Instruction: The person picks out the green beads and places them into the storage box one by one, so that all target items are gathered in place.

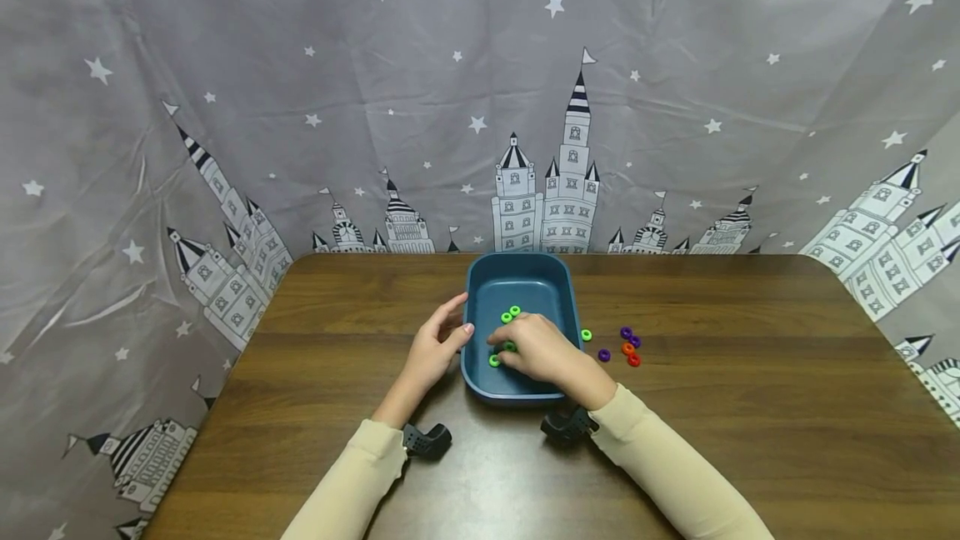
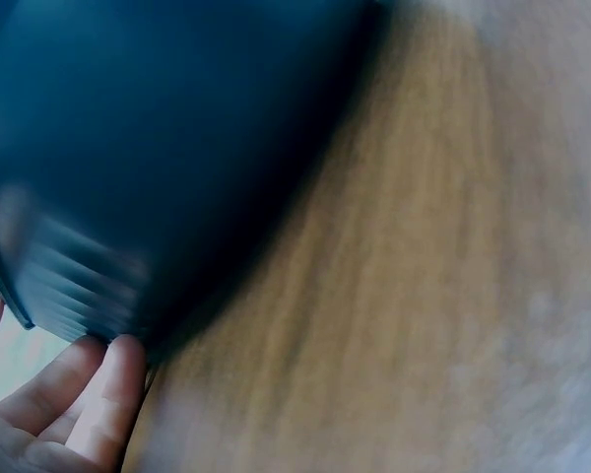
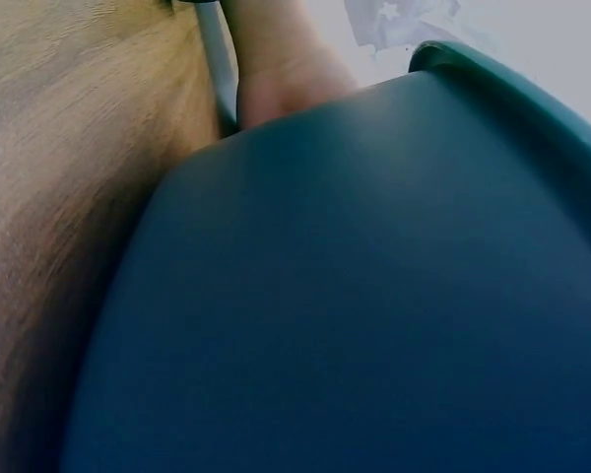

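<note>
A deep blue rectangular tray (image 1: 521, 267) stands on the table in the head view. My left hand (image 1: 437, 344) holds its left side, thumb at the rim and fingers along the outer wall; fingertips (image 2: 128, 360) touch that wall in the left wrist view. Inside the tray, my right hand (image 1: 536, 348) reaches low with fingers bent and parted from the thumb. A shaded green ring (image 1: 510, 347) shows in that gap, and another green ring (image 1: 494, 361) lies by the thumb. Two green rings (image 1: 506, 317) lie farther back. The tray wall (image 3: 355, 276) hides the right fingers in the right wrist view.
On the wooden table (image 1: 720, 407), right of the tray, lie a green ring (image 1: 587, 335), three purple rings (image 1: 603, 355), an orange ring (image 1: 627, 348) and a red ring (image 1: 634, 361). A grey curtain (image 1: 420, 65) with castles and stars hangs behind the table.
</note>
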Available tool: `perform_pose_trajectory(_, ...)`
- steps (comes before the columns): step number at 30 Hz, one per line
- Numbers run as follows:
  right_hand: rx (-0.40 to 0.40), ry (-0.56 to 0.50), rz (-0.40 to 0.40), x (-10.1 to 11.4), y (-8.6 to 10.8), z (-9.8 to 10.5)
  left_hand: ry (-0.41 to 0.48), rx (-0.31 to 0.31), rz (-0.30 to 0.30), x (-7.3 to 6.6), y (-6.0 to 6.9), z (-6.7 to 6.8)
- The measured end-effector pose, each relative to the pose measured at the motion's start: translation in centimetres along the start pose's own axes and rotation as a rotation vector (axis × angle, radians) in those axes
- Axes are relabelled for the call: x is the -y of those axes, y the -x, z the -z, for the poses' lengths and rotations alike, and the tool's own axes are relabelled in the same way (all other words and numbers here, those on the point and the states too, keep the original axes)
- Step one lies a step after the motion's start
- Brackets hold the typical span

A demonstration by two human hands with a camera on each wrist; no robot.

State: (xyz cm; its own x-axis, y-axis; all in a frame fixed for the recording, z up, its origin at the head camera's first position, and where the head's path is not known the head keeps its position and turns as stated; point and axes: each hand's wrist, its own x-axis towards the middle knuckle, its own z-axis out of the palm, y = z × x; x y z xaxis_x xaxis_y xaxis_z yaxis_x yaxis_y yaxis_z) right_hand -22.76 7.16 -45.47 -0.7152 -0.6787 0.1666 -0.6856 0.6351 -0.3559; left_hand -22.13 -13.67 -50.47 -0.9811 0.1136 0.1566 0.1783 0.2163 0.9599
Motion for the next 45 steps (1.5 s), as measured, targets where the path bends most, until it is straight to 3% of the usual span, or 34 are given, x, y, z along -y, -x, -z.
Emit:
perform_pose_trajectory(9, -0.04, -0.037, 0.003, -0.2, 0.0, 0.0, 0.01, -0.008, 0.008, 0.2, 0.1, 0.1)
perform_pose_trajectory(16, -0.26, -0.146, 0.028, -1.0, 0.6, 2.0, 0.008, -0.004, 0.007, 0.2, 0.0, 0.0)
perform_pose_trajectory(21, -0.4, -0.172, -0.023, -2.2, 1.9, 4.1, 0.01, -0.01, 0.0, 0.2, -0.1, -0.1)
perform_pose_trajectory(25, -0.452, -0.157, -0.08, -3.6, 3.3, 5.0, 0.003, -0.015, -0.001, 0.2, -0.1, -0.1)
perform_pose_trajectory(34, -0.482, -0.124, -0.19, -6.9, 6.4, 5.3, -0.013, -0.025, -0.005, 0.3, 0.0, 0.0)
perform_pose_trajectory(45, -0.37, -0.094, -0.27, -9.4, 7.9, 4.0, 0.013, -0.022, 0.007, 0.2, 0.0, -0.1)
